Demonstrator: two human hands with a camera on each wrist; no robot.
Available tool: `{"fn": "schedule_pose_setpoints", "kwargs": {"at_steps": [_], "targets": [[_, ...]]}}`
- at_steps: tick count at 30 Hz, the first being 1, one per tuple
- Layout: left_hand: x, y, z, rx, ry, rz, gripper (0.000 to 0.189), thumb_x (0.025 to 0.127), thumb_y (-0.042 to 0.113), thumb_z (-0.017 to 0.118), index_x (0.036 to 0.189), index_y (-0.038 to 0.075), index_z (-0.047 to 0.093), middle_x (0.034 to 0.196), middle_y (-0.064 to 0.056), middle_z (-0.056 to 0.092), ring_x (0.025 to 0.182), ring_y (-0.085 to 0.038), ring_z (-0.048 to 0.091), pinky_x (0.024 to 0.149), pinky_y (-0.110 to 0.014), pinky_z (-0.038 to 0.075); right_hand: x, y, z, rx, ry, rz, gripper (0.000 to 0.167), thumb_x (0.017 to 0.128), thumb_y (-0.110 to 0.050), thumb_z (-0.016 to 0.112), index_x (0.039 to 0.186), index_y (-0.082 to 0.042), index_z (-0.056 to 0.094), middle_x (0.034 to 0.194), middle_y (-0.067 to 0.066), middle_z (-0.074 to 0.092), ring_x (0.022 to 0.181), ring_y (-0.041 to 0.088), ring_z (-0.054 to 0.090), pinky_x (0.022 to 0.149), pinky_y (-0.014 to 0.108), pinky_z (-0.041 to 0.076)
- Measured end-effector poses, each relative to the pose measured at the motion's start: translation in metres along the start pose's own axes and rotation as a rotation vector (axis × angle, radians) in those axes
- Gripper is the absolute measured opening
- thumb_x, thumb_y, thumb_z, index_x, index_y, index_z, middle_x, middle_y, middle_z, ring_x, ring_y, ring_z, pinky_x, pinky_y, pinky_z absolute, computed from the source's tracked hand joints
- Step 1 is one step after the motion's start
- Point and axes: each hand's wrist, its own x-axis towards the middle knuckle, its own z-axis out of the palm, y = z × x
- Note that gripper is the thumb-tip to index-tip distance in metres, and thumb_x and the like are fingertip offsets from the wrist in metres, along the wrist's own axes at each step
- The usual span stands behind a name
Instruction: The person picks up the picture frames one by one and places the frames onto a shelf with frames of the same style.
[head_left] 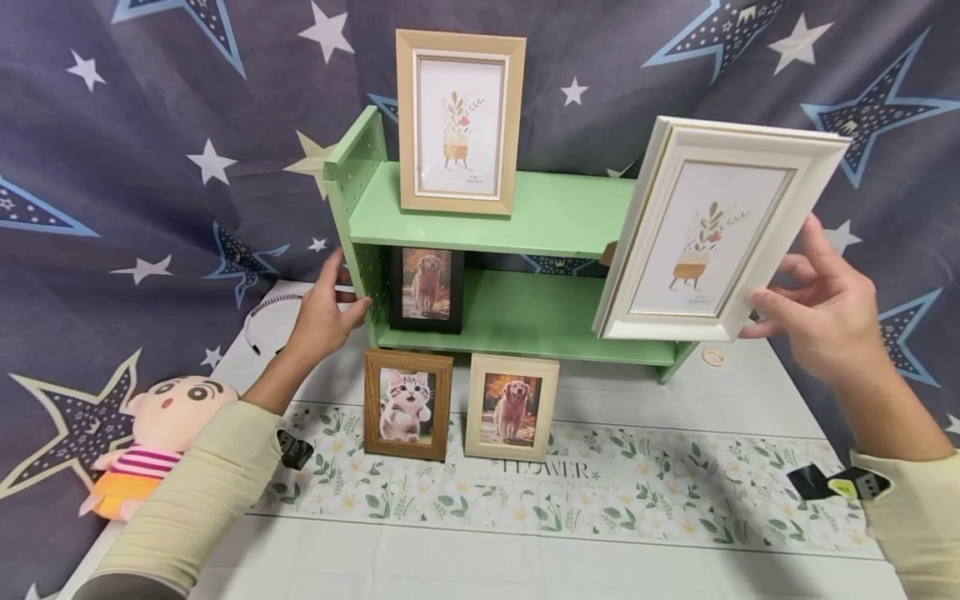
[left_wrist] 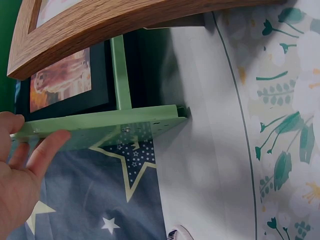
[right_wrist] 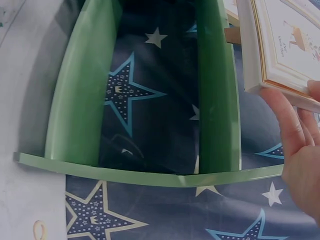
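Observation:
My right hand grips a white picture frame by its right edge, thumb on the front border. The frame, with a potted-plant print, is tilted and held up before the right end of a green two-tier shelf. My left hand touches the left side panel of that shelf; its fingers lie against the panel in the left wrist view. On the top tier stands a beige picture frame with a similar print. A black picture frame with a dog photo stands on the lower tier, at the left.
In front of the shelf stand a brown wooden frame with a kitten photo and a cream frame with a dog photo. A plush doll sits at the left. A small ring lies right of the shelf. Behind hangs a star-patterned cloth.

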Motion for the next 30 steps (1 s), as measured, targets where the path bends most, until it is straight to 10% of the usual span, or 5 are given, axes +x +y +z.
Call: {"fn": "schedule_pose_setpoints", "kwargs": {"at_steps": [30], "targets": [[-0.002, 0.002, 0.001, 0.011, -0.007, -0.023, 0.087, 0.098, 0.006, 0.065, 0.165, 0.024, 0.013, 0.127, -0.023, 0.056, 0.112, -0.044, 0.068, 0.069, -0.022, 0.065, 0.052, -0.012, 0.003, 0.021, 0.073, 0.059, 0.091, 0.085, 0.032, 0.052, 0.158, -0.021, 0.04, 0.125, 0.011, 0.071, 0.091, 0.019, 0.078, 0.049, 0.039, 0.058]]}}
